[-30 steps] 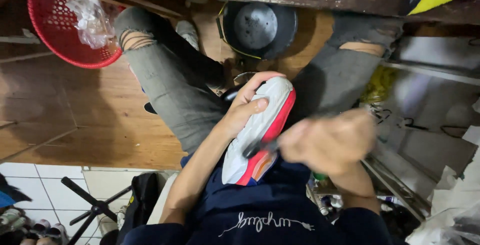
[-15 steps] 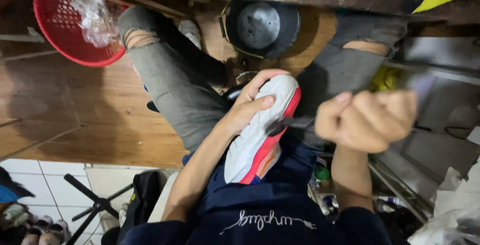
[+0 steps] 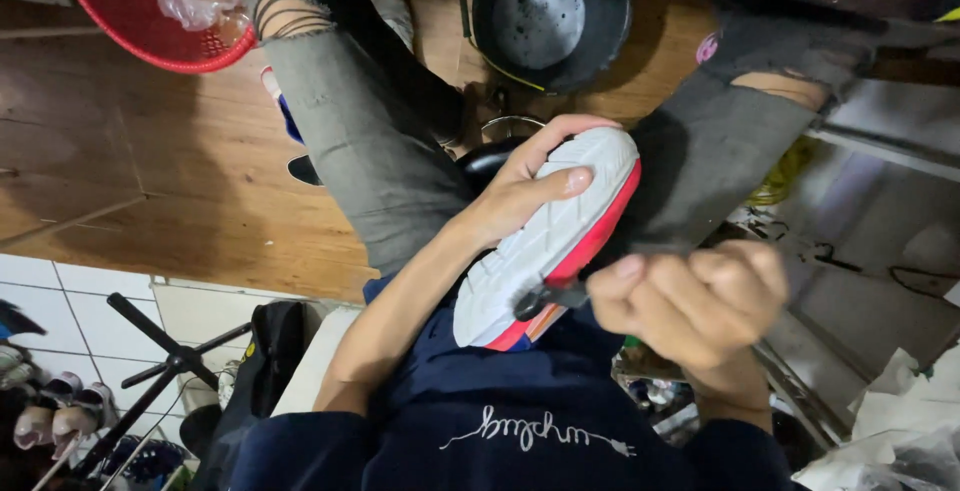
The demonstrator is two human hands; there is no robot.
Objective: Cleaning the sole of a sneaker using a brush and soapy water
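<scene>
L hand [image 3: 520, 196] gripping white-soled red-edged sneaker [image 3: 545, 241] on lap, sole up | R hand [image 3: 690, 301] fisted round dark small brush [image 3: 545, 299]; back at red sole edge since 0.5 s ago | scrubbing stroke repeats; red plastic basket [image 3: 120, 21] on floor

Shoe [image 3: 545, 241] — white grooved sole, red-orange edge — beside a red basket [image 3: 120, 21].
</scene>
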